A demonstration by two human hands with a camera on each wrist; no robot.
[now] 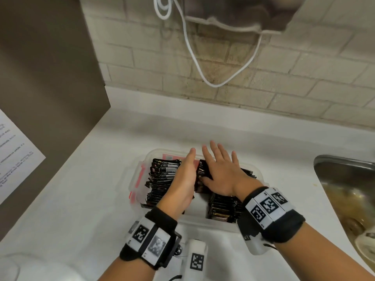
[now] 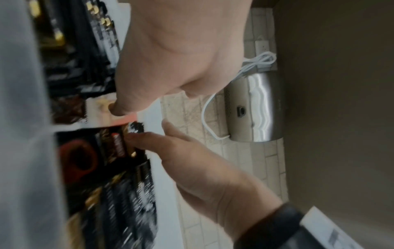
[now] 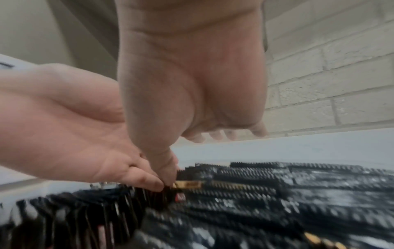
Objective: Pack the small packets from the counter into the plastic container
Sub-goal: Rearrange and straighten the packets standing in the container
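A clear plastic container [image 1: 194, 220] with red side clips stands on the white counter, packed with rows of small black packets [image 1: 162, 175]. My left hand [image 1: 185, 175] stands on its edge with straight fingers, between the left row and the middle of the container. My right hand [image 1: 221, 171] lies flat with spread fingers on top of the right-hand packets [image 1: 225, 207]. In the left wrist view my left hand's thumb [image 2: 119, 107] touches a packet edge, above the right hand [image 2: 192, 160]. The right wrist view shows both thumbs meeting on the blurred packets [image 3: 277, 193].
A steel sink [image 1: 349, 189] lies close on the right. A brown panel [image 1: 50, 78] with a printed sheet [image 1: 14, 155] walls the left side. A white cable [image 1: 194, 57] hangs before the brick wall. A white tagged object [image 1: 195, 258] lies at the counter's front.
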